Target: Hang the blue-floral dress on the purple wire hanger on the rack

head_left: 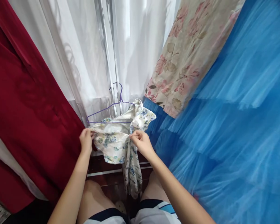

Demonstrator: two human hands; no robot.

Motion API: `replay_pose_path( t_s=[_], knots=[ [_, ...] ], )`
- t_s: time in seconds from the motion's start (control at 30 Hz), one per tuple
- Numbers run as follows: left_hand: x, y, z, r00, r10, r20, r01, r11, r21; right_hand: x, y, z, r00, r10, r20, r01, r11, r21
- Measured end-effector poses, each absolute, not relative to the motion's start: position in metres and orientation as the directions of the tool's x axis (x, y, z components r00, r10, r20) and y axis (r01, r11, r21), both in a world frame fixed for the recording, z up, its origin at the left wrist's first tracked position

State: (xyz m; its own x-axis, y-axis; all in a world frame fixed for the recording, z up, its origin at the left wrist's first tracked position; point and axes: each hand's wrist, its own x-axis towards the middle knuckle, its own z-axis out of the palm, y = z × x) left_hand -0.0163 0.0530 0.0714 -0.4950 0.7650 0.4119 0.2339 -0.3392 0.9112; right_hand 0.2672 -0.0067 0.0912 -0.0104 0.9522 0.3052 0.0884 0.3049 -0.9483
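A small white garment with a blue flower print [118,141] is draped over a purple wire hanger [112,109]. My left hand [86,140] pinches the cloth at its left edge, next to the hanger's left corner. The fingers of my right hand [141,141] are closed on the fabric near its middle. Part of the garment hangs down between my knees. The hanger's hook points up in front of a white curtain.
A dark red garment [25,102] hangs at the left. White sheer curtains [88,56] fill the back. A cream cloth with pink flowers [186,53] and a big blue tulle skirt [235,130] hang at the right. A dark wooden ledge [107,174] lies below.
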Motion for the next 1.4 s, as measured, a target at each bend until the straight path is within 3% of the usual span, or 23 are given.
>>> replay_pose_path(
  t_s=[0.17,0.3,0.37,0.47,0.53,0.63,0.73,0.83,0.97,1.1,1.27,1.4],
  knots=[
    [0.040,0.037,0.036,-0.329,0.888,0.322,0.019,-0.334,0.942,0.310,-0.010,0.041,0.246,0.926,0.286,0.102,0.269,-0.958],
    [0.075,0.018,0.049,-0.228,0.904,0.362,-0.080,-0.388,0.918,0.319,-0.038,0.012,0.336,0.898,0.285,0.120,0.259,-0.958],
    [0.091,0.004,0.060,-0.165,0.894,0.416,-0.099,-0.434,0.895,0.311,-0.051,0.014,0.360,0.862,0.357,0.174,0.314,-0.933],
    [0.112,-0.020,0.076,-0.025,0.869,0.495,-0.023,-0.495,0.868,0.290,-0.062,0.034,0.131,0.840,0.526,0.289,0.475,-0.831],
    [0.121,-0.033,0.087,0.084,0.840,0.535,0.062,-0.541,0.839,0.276,-0.065,0.049,-0.135,0.853,0.504,0.265,0.521,-0.811],
    [0.121,-0.044,0.097,0.224,0.796,0.562,0.128,-0.595,0.793,0.263,-0.067,0.060,-0.363,0.880,0.306,0.125,0.372,-0.920],
    [0.109,-0.052,0.095,0.447,0.779,0.440,0.049,-0.512,0.857,0.265,-0.074,0.062,-0.423,0.893,0.155,-0.028,0.158,-0.987],
    [0.097,-0.066,0.077,0.548,0.775,0.314,0.034,-0.396,0.918,0.277,-0.082,0.068,-0.486,0.871,0.078,-0.126,0.018,-0.992],
    [0.073,-0.072,0.045,0.576,0.798,0.177,0.246,-0.376,0.893,0.299,-0.083,0.083,-0.534,0.845,0.017,-0.075,-0.028,-0.997],
    [0.023,-0.054,0.023,0.466,0.876,0.122,0.360,-0.314,0.878,0.326,-0.063,0.091,-0.391,0.919,0.040,0.002,0.044,-0.999],
    [-0.052,-0.026,0.033,0.254,0.935,0.246,0.465,-0.341,0.817,0.351,-0.031,0.102,-0.188,0.973,0.134,0.005,0.138,-0.990],
    [-0.088,-0.001,0.069,0.157,0.917,0.368,0.310,-0.399,0.863,0.345,-0.016,0.113,-0.228,0.937,0.264,0.128,0.297,-0.946]
  ],
)
